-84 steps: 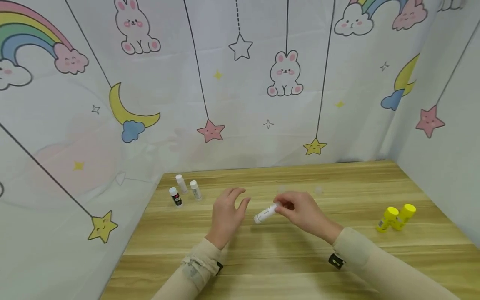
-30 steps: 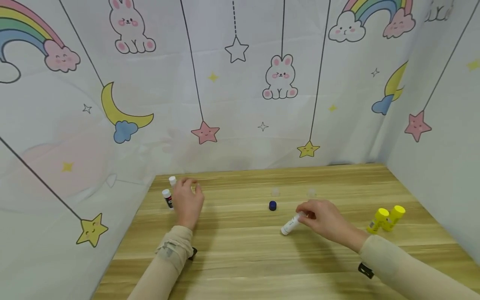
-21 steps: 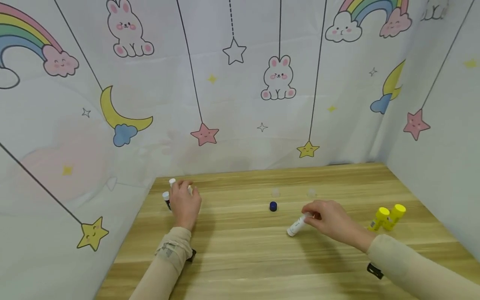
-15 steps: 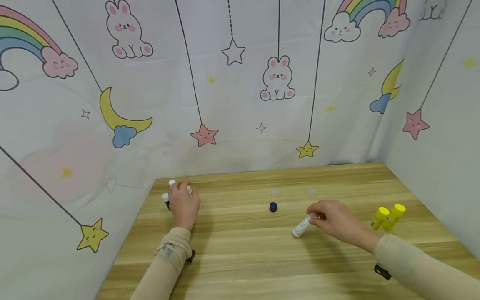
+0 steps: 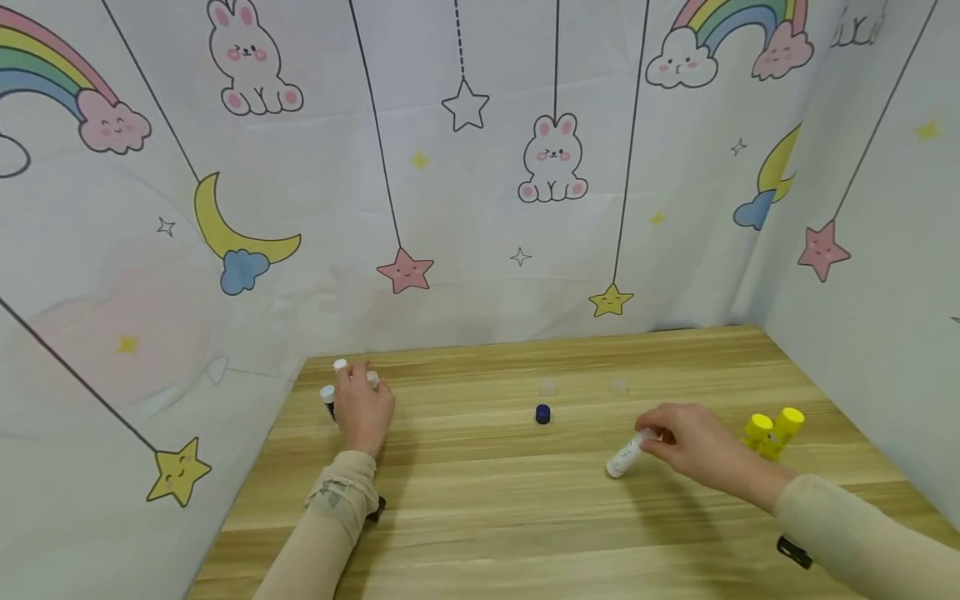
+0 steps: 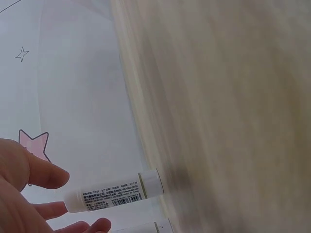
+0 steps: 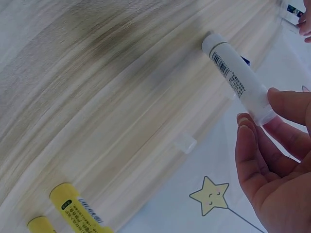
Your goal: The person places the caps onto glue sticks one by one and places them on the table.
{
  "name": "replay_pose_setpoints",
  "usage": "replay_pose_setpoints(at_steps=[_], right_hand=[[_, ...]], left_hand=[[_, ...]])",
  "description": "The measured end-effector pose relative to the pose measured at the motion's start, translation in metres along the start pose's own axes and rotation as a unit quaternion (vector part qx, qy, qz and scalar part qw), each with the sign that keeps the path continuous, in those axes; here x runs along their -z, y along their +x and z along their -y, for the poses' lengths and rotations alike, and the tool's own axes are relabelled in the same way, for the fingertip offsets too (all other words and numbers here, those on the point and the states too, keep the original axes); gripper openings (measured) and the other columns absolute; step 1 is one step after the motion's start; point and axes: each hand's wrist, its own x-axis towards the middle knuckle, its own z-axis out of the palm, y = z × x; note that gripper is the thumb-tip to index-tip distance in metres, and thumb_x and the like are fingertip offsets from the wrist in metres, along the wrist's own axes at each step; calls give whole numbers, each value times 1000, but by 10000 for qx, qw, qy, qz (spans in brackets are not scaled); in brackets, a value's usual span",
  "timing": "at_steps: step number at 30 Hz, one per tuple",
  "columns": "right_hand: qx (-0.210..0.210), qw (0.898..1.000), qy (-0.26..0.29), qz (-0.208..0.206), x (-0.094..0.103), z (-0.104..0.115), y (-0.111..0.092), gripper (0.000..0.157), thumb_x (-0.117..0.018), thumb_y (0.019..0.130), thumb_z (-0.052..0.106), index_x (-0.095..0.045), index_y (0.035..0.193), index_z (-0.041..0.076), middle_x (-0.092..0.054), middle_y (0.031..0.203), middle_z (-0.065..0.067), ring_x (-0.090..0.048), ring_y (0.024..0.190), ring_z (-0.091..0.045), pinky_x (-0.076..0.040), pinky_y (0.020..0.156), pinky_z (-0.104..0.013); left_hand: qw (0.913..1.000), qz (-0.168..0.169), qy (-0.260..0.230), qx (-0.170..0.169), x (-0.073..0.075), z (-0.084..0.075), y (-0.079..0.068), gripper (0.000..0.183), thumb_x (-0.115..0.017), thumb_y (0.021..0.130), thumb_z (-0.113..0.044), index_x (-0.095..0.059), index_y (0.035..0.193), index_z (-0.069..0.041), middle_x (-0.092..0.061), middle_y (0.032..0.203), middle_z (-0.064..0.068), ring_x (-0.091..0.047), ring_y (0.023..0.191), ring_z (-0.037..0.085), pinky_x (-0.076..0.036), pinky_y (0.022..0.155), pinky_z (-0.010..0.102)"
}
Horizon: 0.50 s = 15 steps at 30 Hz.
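Observation:
My right hand (image 5: pixel 693 446) pinches a white glue stick (image 5: pixel 626 457) by its clear end, between thumb and fingers. In the right wrist view this glue stick (image 7: pixel 238 80) slants, its barcode facing the camera; I cannot tell whether its far end touches the table. My left hand (image 5: pixel 363 410) reaches in among the sticks at the far left. In the left wrist view its thumb and fingers stand around the capped end of a white glue stick (image 6: pixel 116 190), the thumb apart from it. Beside them are another white stick (image 5: pixel 341 365) and a dark-labelled, white-capped stick (image 5: pixel 328 400).
A dark blue cap (image 5: pixel 543 414) sits mid-table, with two translucent caps (image 5: pixel 548 387) behind it, spaced apart. Two yellow glue sticks (image 5: pixel 786 429) stand at the right, beyond my right hand. A printed curtain (image 5: pixel 480 208) hangs along the back edge of the wooden table (image 5: pixel 465 517).
My right hand has carried its glue stick rightward, toward the yellow sticks, uncovering the blue cap. The left hand has gone from the middle to the white sticks at the left and lingers there.

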Motion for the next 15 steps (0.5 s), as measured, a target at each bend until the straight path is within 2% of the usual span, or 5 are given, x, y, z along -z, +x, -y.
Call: replay_pose_setpoints(at_steps=[10,15], right_hand=[[46,9997,-232,30,7,-6,-9,15,-80,87,13,-75,100,14,-65,85,14,-54,70,0,-49,61,-24],[70,9991,-420,-90,11,-10,-14,16,-82,85,14,-76,100,13,-65,85,14,-53,69,1,-48,59,-24]], left_hand=[[9988,286,166,354,4,7,-1,43,-62,93,-10,-58,135,-1,-64,114,26,-61,100,45,-48,82,60],[9981,374,311,384,5,7,3,37,-60,95,-12,-61,130,0,-69,108,25,-67,89,46,-51,73,60]])
